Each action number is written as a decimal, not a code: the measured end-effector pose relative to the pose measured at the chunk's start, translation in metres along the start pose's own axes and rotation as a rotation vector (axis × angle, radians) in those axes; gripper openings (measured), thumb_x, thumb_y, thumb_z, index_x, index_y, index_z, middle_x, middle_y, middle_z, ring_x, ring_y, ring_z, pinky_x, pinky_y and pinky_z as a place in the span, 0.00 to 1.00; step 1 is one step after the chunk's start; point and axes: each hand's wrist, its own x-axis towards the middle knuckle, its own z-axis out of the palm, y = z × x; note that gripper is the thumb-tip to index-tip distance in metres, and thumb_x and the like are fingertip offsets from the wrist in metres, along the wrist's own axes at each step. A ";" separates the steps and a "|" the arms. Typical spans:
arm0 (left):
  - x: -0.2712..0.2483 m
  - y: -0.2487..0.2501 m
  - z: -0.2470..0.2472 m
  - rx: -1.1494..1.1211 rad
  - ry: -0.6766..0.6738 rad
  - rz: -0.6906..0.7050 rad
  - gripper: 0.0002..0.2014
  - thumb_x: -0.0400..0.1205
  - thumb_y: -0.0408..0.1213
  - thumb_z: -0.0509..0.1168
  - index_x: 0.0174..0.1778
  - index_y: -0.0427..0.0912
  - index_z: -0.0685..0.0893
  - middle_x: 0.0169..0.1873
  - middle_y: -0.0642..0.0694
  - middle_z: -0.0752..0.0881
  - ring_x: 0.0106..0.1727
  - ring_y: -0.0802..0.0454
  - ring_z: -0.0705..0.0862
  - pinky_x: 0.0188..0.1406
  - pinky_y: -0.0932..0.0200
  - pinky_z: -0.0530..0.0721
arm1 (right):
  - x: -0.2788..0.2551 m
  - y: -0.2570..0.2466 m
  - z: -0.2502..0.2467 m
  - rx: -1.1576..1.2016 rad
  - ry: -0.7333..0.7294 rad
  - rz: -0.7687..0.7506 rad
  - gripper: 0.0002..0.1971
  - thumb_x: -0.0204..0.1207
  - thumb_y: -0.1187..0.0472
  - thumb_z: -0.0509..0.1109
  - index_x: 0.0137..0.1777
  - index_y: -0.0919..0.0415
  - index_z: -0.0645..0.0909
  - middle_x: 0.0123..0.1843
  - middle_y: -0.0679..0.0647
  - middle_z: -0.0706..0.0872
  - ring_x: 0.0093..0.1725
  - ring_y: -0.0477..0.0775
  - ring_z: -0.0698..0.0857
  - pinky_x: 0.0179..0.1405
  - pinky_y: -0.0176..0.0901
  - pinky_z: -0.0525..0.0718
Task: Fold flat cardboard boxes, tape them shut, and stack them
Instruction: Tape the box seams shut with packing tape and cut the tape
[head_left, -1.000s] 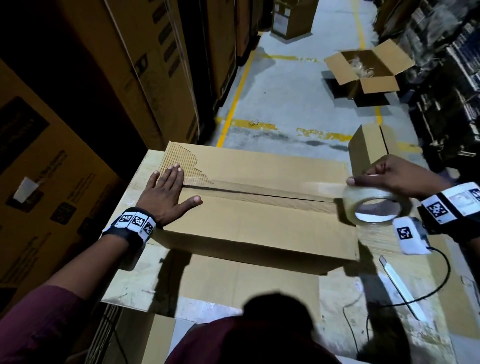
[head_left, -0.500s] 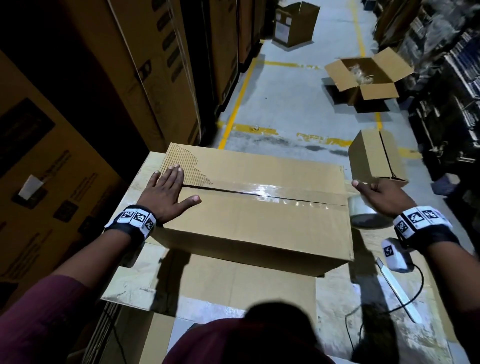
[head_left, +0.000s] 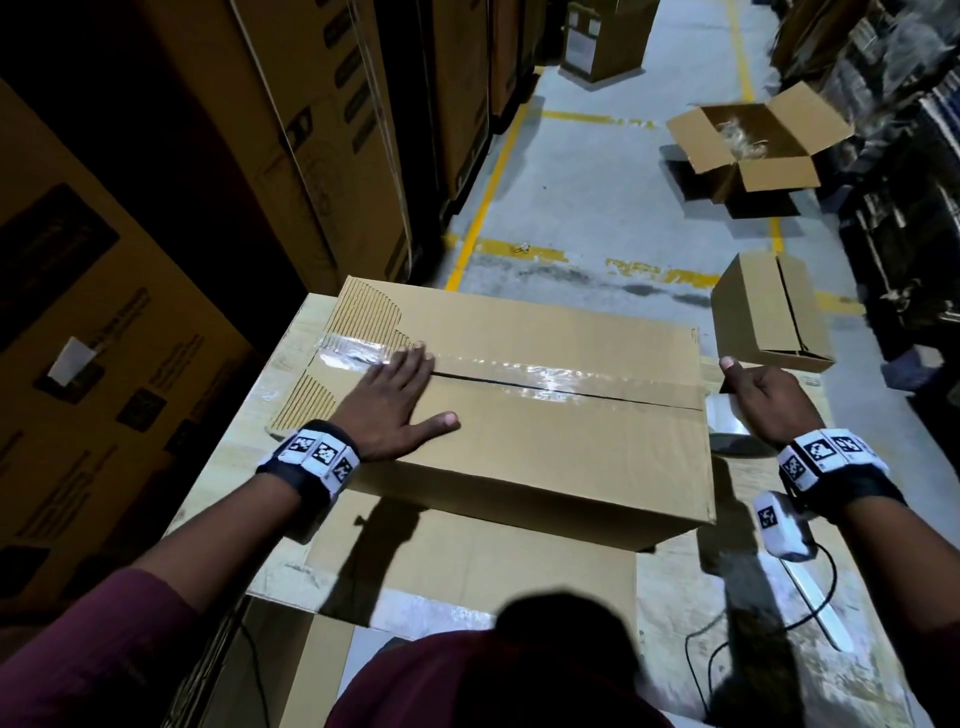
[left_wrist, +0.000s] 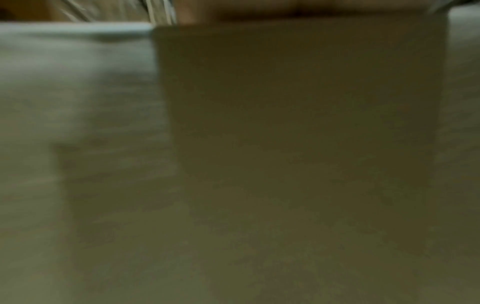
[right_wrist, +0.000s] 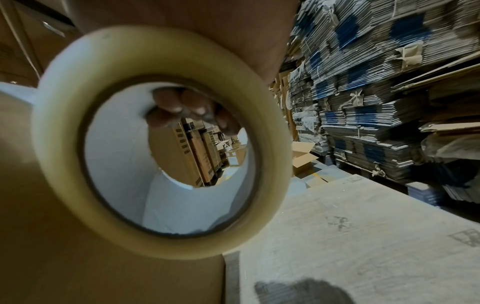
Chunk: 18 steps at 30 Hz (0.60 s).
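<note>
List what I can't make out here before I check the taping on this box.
- Left wrist view: blurred; only a brown box side shows.
- Head view: the tape roll is mostly behind the right hand.
- Head view: the left hand covers part of the taped seam.
- The box's right end shows in no view.

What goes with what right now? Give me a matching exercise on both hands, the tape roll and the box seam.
Things:
1. left hand
2. right hand
3. tape roll
4. box seam

States:
A. covered by clear tape
B. flat on the box top
C. off the box's right end
D. gripping the roll

Pairs: 1-B, 2-D, 3-C, 4-A
</note>
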 end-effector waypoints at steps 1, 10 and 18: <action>0.002 0.011 0.000 -0.003 -0.007 0.043 0.51 0.77 0.80 0.38 0.89 0.47 0.42 0.88 0.48 0.40 0.88 0.49 0.40 0.87 0.43 0.46 | 0.000 0.001 0.001 0.016 0.007 -0.003 0.33 0.91 0.47 0.57 0.20 0.55 0.62 0.21 0.51 0.69 0.26 0.55 0.71 0.31 0.47 0.65; 0.024 0.120 -0.001 -0.024 -0.016 0.312 0.50 0.77 0.79 0.40 0.89 0.49 0.45 0.88 0.52 0.41 0.88 0.48 0.39 0.87 0.42 0.47 | 0.000 0.014 0.005 0.086 0.050 -0.021 0.30 0.87 0.39 0.56 0.34 0.58 0.86 0.38 0.61 0.88 0.43 0.63 0.85 0.50 0.53 0.80; 0.049 0.213 -0.036 -0.247 -0.156 0.445 0.35 0.83 0.66 0.59 0.82 0.51 0.66 0.85 0.50 0.64 0.86 0.48 0.58 0.82 0.48 0.63 | -0.002 0.028 0.007 0.209 0.131 0.013 0.26 0.87 0.40 0.55 0.56 0.61 0.85 0.45 0.57 0.90 0.48 0.61 0.86 0.50 0.50 0.79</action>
